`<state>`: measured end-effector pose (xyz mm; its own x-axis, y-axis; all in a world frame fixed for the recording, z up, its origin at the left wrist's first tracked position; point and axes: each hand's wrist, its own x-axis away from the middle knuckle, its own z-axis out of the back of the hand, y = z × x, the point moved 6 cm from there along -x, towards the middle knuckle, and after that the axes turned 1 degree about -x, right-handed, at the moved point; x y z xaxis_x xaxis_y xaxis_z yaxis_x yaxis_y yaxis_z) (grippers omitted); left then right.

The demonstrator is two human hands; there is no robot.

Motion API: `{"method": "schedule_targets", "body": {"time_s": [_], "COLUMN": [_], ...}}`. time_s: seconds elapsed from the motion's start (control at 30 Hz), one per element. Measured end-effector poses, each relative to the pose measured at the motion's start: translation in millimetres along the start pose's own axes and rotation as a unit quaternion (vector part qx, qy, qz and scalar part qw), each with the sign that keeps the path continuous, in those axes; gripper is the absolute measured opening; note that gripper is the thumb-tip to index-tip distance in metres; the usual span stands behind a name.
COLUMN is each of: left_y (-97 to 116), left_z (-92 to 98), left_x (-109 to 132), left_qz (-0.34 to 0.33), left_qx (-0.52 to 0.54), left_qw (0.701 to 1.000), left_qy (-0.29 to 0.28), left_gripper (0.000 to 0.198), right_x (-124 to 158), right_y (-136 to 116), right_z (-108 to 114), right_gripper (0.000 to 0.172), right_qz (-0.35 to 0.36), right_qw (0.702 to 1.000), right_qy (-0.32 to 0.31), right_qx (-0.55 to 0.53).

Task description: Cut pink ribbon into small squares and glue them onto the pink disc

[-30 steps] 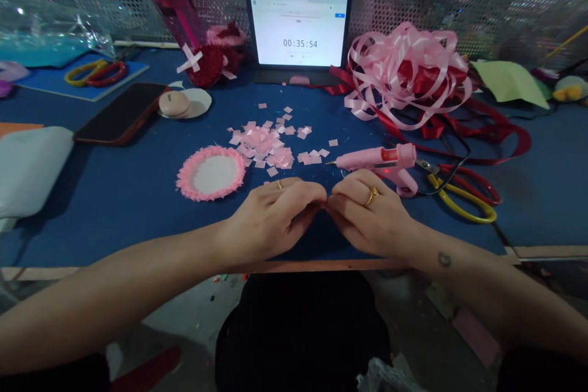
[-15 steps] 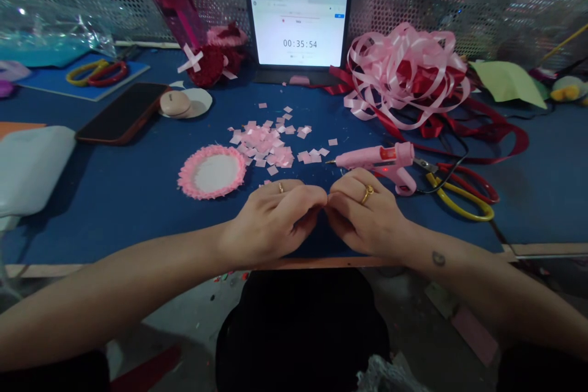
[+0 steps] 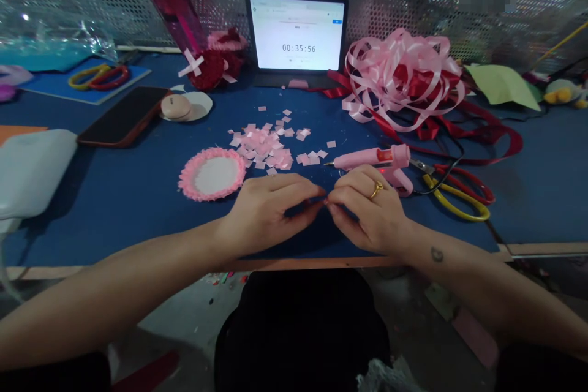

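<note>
My left hand [image 3: 275, 211] and my right hand [image 3: 367, 208] meet fingertip to fingertip above the front of the blue table. Both are closed in a pinch, and whatever lies between the fingertips is hidden or too small to make out. Just beyond my left hand is a scattered pile of small pink ribbon squares [image 3: 264, 144]. A white disc [image 3: 218, 174] edged with a fluffy pink ribbon border [image 3: 188, 180] lies left of the pile. Directly behind my right hand a pink glue gun [image 3: 367, 158] rests on its side, its nozzle pointing left.
Red-and-yellow-handled scissors [image 3: 457, 196] lie right of the glue gun. Behind them sits a tangle of pink ribbon [image 3: 404, 79] with dark red ribbon. A tablet [image 3: 298, 33] showing a timer stands at the back. Leftward are a phone [image 3: 124, 116], a beige case [image 3: 177, 107] and a white pouch [image 3: 34, 171].
The fingers of both hands have straightened somewhat, and the fingertips still meet in a pinch. My left hand has tilted slightly. The items on the table have stayed put.
</note>
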<state>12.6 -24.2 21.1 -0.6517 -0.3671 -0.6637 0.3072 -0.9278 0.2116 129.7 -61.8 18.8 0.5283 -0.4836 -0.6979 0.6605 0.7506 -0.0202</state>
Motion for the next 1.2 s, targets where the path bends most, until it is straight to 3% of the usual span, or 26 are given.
{"method": "schedule_targets", "body": {"time_s": [0.3,0.57,0.87,1.2], "left_y": [9,16,19,15], "left_z": [2.5,-1.2,-10.8,0.4], "left_x": [6,10,16,13], "left_qz": [-0.069,-0.116,-0.131,-0.110], "left_qx": [-0.058,-0.116,-0.146,-0.114], "left_qw": [0.995,0.986,0.980,0.987], "left_qy": [0.037,0.027,-0.031,0.027], "left_gripper": [0.005,0.018,0.019,0.007], "right_x": [0,1,4,2], "right_y": [2,-1,-7,-3], "right_z": [-6,-10,-15,-8], "right_gripper": [0.015,0.017,0.021,0.021], "right_qz": [-0.020,-0.014,0.005,0.001], "right_qw": [0.999,0.999,0.999,1.000], "right_qy": [-0.035,-0.025,-0.031,-0.021], "right_qx": [-0.007,-0.024,0.029,0.010]}}
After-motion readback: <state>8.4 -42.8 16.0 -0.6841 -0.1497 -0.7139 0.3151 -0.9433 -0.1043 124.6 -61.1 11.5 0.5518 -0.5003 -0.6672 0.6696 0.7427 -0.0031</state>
